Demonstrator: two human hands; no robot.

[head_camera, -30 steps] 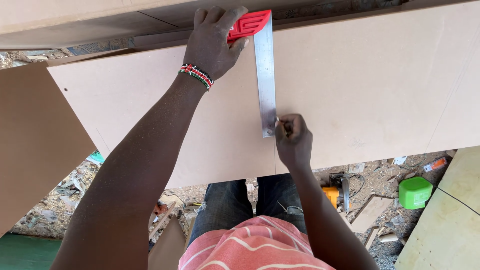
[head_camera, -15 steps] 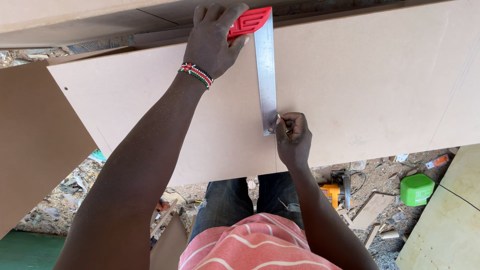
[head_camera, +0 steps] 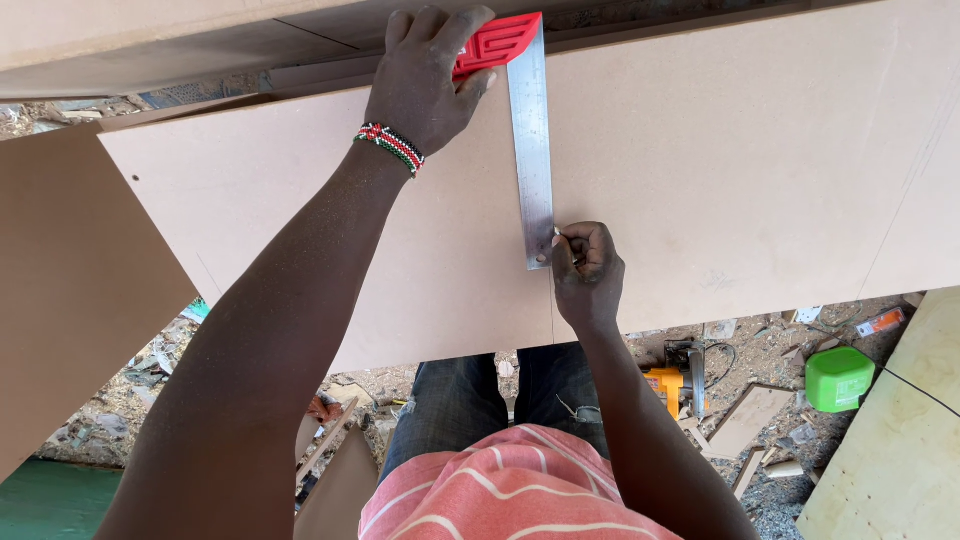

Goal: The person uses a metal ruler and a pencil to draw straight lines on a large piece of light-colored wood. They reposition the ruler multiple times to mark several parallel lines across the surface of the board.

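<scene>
Over the last second the right hand (head_camera: 585,275), pinching a pencil (head_camera: 558,235), has edged up the steel blade (head_camera: 535,150) while the left hand (head_camera: 425,75) stays clamped on the square's red stock (head_camera: 497,45), extending the line on the board (head_camera: 720,170).

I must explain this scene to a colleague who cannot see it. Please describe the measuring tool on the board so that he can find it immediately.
Start from the large pale brown board lying across the view. At its far edge, the left hand presses on a try square: a red plastic handle with a long steel blade running toward the person, ending beside the right hand. It is the only red and shiny metal thing on the board.
</scene>
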